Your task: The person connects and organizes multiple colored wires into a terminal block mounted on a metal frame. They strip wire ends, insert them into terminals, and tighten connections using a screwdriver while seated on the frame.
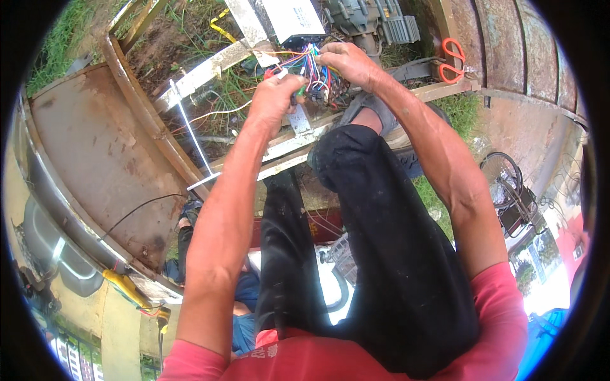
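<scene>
A bundle of many-coloured wires [312,68] comes out of a box with a white label [293,20] on the metal frame. My left hand [274,100] is closed at the bundle's near left side, with a red and white piece showing by its fingertips. Something small and dark shows under its thumb; I cannot make out what it is. On the other side my right hand [346,62] pinches a wire close to where the bundle leaves the box. Dark connectors [316,95] hang below the wires between my hands. A loose white wire [222,114] runs off to the left.
Rusty frame rails [143,120] surround the work, with grass beneath. A grey motor-like casing [372,22] sits far right of the box. Orange-handled scissors [452,60] hang on the right rail. A yellow device [126,289] lies lower left. Another person's blue clothing [244,327] shows below.
</scene>
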The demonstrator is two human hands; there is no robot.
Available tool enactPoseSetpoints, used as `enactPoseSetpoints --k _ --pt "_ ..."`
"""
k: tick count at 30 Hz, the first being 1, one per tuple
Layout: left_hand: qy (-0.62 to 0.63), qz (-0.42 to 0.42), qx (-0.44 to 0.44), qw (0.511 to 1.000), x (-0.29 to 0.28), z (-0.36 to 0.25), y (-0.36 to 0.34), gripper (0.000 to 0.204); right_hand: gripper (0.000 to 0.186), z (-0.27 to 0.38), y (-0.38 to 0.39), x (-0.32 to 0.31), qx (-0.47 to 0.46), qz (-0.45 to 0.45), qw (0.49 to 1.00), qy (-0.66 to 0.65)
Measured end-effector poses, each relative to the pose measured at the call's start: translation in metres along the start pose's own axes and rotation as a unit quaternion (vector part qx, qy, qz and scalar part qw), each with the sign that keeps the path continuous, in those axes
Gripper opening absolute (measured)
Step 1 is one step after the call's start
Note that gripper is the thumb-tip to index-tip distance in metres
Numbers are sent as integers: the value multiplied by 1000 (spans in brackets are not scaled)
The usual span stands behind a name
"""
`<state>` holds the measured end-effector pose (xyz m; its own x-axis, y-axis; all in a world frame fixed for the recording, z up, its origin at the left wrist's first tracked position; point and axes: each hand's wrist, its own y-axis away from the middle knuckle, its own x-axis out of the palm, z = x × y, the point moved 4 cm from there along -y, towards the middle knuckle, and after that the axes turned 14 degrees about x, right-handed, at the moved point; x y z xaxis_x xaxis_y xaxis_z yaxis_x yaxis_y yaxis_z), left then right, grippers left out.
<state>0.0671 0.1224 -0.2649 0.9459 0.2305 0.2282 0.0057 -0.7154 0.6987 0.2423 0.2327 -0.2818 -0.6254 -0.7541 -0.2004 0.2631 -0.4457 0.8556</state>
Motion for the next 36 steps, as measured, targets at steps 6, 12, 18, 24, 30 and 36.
enactPoseSetpoints --k 6,12,18,24,30,36 --pt "171 49 -74 981 -12 -19 -6 21 42 -3 -4 0 5 -7 1000 -21" --pt "137 17 -75 988 -19 -33 -7 27 46 -10 -10 -2 -24 -18 996 -83" --pt "135 46 -66 988 -26 -33 -10 32 44 -10 -10 -6 13 -5 996 -90" --pt "118 40 -29 992 -36 -27 -8 29 41 -7 -8 -6 17 -2 994 -105" --pt "-123 -44 44 990 -39 -25 9 22 32 -14 -15 -7 7 7 996 -91" --pt "-297 -149 278 901 -14 -48 39 18 33 -13 -12 -7 15 21 993 -111"
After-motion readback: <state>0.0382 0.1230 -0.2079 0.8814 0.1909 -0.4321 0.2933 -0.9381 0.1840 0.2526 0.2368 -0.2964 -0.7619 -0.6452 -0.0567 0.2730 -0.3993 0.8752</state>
